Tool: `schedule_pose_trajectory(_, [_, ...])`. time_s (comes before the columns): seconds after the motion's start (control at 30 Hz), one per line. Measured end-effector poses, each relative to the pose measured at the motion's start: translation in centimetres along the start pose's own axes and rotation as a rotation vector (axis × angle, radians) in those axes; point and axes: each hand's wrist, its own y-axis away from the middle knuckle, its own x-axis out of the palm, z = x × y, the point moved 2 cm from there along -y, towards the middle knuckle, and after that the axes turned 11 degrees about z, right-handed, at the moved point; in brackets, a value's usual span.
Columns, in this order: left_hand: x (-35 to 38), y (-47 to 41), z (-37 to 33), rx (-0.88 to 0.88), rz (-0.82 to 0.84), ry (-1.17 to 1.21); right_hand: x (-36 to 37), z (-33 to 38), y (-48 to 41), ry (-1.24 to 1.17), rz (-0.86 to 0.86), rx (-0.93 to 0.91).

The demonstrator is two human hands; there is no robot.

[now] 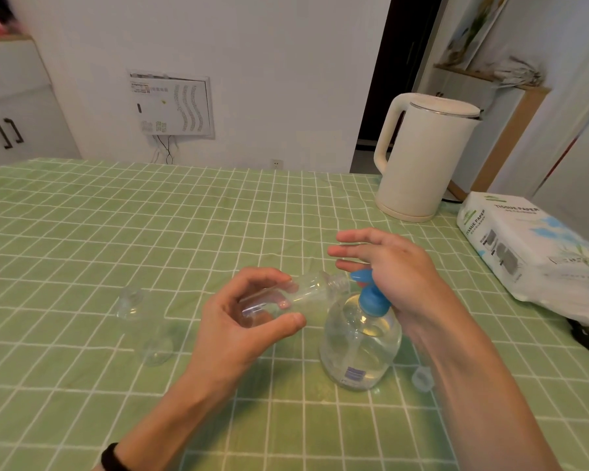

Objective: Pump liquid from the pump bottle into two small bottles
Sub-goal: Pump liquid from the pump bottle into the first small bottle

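Table (82,215) under green checked cloth with white grid lines, fills the lower frame. White wall (269,62) behind. Low on it, a white panel box (172,105), wires hanging below; wall socket (276,163) near the table edge. White cabinet (11,110) with dark handles far left. Dark doorway (388,79) right of centre. Wood-trimmed shelf unit (510,107) far right. Soft, even light.

Your surface (82,232): green checked cloth. On it: pump bottle (359,348), kettle (422,158), tissue pack (531,253), small bottle (157,345), two caps (130,302) (422,379).
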Motion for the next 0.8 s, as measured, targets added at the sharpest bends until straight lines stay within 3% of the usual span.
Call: schedule_pose_trajectory(0.8, [-0.31,-0.15,-0.16,0.012,0.031,0.027,0.40,-0.09,0.03,0.106,-0.004,0.029])
